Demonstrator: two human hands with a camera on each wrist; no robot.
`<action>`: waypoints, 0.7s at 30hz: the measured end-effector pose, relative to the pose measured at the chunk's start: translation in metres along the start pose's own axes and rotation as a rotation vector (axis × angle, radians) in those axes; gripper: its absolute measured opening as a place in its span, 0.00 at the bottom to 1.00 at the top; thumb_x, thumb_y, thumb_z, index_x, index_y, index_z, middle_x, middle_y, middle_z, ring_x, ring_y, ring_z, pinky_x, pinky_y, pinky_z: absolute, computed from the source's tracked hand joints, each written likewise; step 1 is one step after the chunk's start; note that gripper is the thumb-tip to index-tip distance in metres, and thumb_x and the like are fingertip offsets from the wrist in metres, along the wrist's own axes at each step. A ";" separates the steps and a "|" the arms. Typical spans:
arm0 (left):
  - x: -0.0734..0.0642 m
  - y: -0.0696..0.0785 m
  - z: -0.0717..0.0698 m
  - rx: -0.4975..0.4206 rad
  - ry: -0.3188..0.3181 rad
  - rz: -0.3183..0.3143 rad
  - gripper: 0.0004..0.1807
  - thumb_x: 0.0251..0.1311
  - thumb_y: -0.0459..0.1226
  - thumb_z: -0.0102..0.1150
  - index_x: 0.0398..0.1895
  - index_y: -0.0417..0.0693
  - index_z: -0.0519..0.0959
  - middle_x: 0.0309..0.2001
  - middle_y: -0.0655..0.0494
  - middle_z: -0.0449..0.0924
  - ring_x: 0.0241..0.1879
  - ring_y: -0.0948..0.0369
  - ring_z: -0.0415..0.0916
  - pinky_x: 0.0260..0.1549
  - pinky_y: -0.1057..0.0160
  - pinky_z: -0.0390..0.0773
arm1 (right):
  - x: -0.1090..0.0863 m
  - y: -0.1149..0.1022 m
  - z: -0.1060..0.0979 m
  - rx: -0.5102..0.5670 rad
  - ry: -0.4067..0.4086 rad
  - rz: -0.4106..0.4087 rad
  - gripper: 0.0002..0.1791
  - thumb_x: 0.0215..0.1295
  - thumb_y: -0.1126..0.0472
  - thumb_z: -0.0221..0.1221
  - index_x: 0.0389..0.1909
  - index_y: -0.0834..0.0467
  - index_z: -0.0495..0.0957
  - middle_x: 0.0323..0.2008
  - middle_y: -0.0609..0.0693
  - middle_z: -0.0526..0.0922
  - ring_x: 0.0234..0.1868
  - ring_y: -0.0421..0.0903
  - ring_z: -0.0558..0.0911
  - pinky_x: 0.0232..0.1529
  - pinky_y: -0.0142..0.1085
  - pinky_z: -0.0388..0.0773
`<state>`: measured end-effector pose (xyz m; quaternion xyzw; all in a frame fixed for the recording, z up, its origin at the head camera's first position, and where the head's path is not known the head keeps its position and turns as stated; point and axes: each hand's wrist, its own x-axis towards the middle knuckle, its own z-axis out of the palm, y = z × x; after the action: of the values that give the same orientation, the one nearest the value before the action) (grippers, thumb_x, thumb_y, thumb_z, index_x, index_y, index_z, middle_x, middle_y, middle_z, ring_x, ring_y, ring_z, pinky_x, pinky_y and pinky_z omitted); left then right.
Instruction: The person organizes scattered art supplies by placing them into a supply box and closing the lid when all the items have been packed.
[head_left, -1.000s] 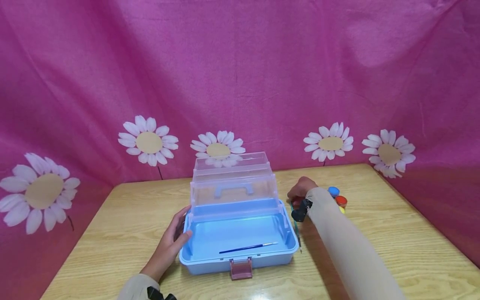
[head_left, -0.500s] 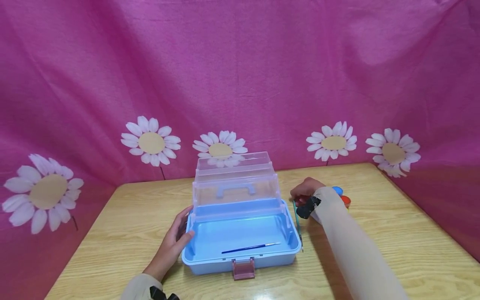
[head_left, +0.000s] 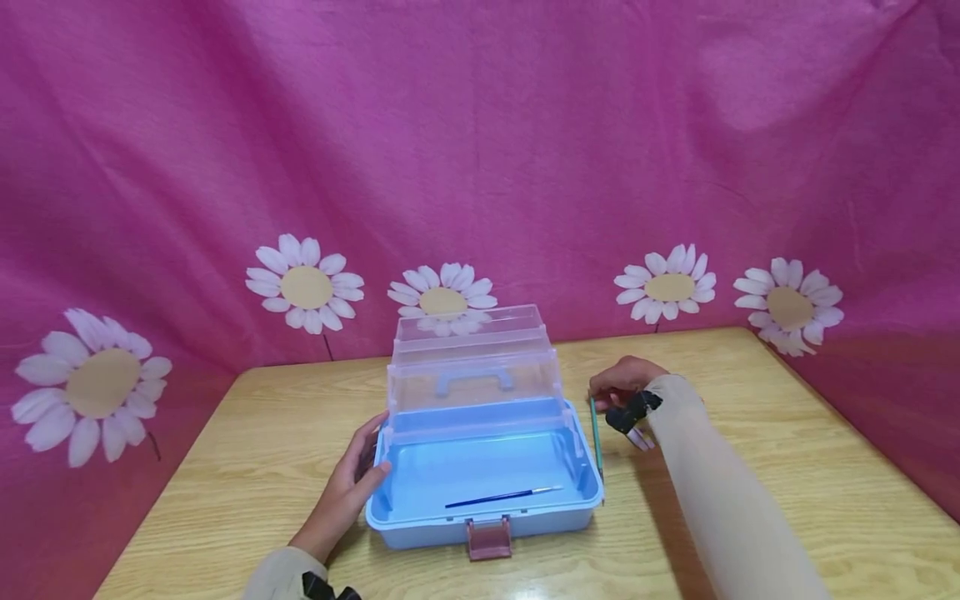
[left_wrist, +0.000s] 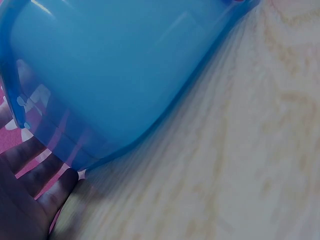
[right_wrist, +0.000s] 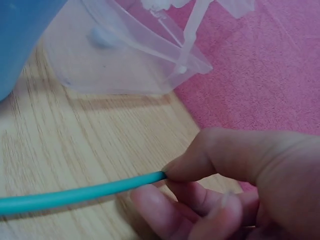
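Note:
A light blue plastic storage box (head_left: 420,535) stands with its clear lid (head_left: 525,375) tipped back. Inside, a dark blue paintbrush (head_left: 495,498) lies near the front wall. My left hand (head_left: 347,492) holds the box's left side, thumb at the rim and fingers along the outer wall; in the left wrist view those fingers (left_wrist: 35,175) spread beside the blue wall. To the right of the box, my right hand (head_left: 624,379) pinches the handle end of a teal paintbrush (head_left: 597,437) between thumb and forefinger. The right wrist view shows this teal handle (right_wrist: 90,193) close above the table.
A pink latch (head_left: 489,540) hangs at the box's front. The wooden table (head_left: 780,467) ends at a magenta cloth (head_left: 555,167) with white daisies. The right sleeve (head_left: 727,492) stretches across the table's right part.
My right hand has shifted a little to the right with the teal paintbrush's end, away from the box. Its sleeve now hides the paint jars seen earlier. The left hand stays on the box.

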<state>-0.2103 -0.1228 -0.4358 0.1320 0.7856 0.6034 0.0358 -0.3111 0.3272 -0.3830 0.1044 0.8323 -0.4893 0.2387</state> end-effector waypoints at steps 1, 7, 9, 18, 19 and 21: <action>0.000 0.000 0.001 -0.002 -0.001 -0.003 0.31 0.68 0.45 0.53 0.71 0.75 0.54 0.73 0.52 0.55 0.72 0.48 0.52 0.68 0.40 0.53 | -0.001 0.001 0.000 0.009 0.001 0.001 0.11 0.55 0.59 0.63 0.28 0.66 0.83 0.20 0.51 0.83 0.18 0.35 0.72 0.21 0.23 0.68; -0.001 0.000 0.003 -0.008 0.002 -0.017 0.32 0.67 0.46 0.54 0.70 0.76 0.54 0.73 0.53 0.55 0.72 0.48 0.53 0.68 0.41 0.54 | -0.008 0.002 -0.003 0.048 -0.007 -0.019 0.10 0.54 0.61 0.62 0.29 0.66 0.82 0.21 0.52 0.83 0.19 0.35 0.72 0.20 0.23 0.68; -0.001 0.000 0.003 -0.010 0.001 -0.015 0.32 0.67 0.46 0.53 0.70 0.75 0.54 0.73 0.53 0.56 0.72 0.49 0.53 0.68 0.41 0.53 | -0.010 0.001 -0.006 0.040 -0.001 -0.023 0.10 0.54 0.61 0.62 0.29 0.66 0.82 0.21 0.52 0.83 0.19 0.35 0.72 0.20 0.23 0.67; -0.001 0.001 0.001 -0.013 -0.006 -0.008 0.31 0.68 0.46 0.53 0.71 0.75 0.54 0.72 0.52 0.57 0.71 0.48 0.54 0.68 0.41 0.54 | -0.022 -0.003 -0.017 0.074 -0.009 -0.040 0.10 0.57 0.60 0.60 0.25 0.64 0.79 0.19 0.49 0.80 0.18 0.36 0.68 0.16 0.25 0.60; -0.001 0.001 0.000 -0.010 -0.009 -0.006 0.31 0.68 0.46 0.53 0.71 0.76 0.54 0.72 0.52 0.56 0.72 0.48 0.53 0.68 0.41 0.54 | -0.024 -0.004 -0.017 0.069 -0.002 -0.046 0.10 0.56 0.59 0.60 0.24 0.64 0.79 0.18 0.49 0.78 0.18 0.36 0.68 0.16 0.25 0.60; -0.001 0.001 0.000 -0.006 -0.013 0.002 0.32 0.68 0.47 0.53 0.71 0.75 0.54 0.73 0.53 0.55 0.72 0.48 0.53 0.68 0.41 0.53 | -0.028 -0.006 -0.020 0.075 -0.006 -0.069 0.10 0.56 0.60 0.59 0.23 0.63 0.78 0.18 0.48 0.77 0.18 0.36 0.68 0.17 0.25 0.61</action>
<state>-0.2094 -0.1228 -0.4352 0.1364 0.7835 0.6049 0.0407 -0.2954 0.3426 -0.3561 0.0829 0.8158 -0.5283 0.2201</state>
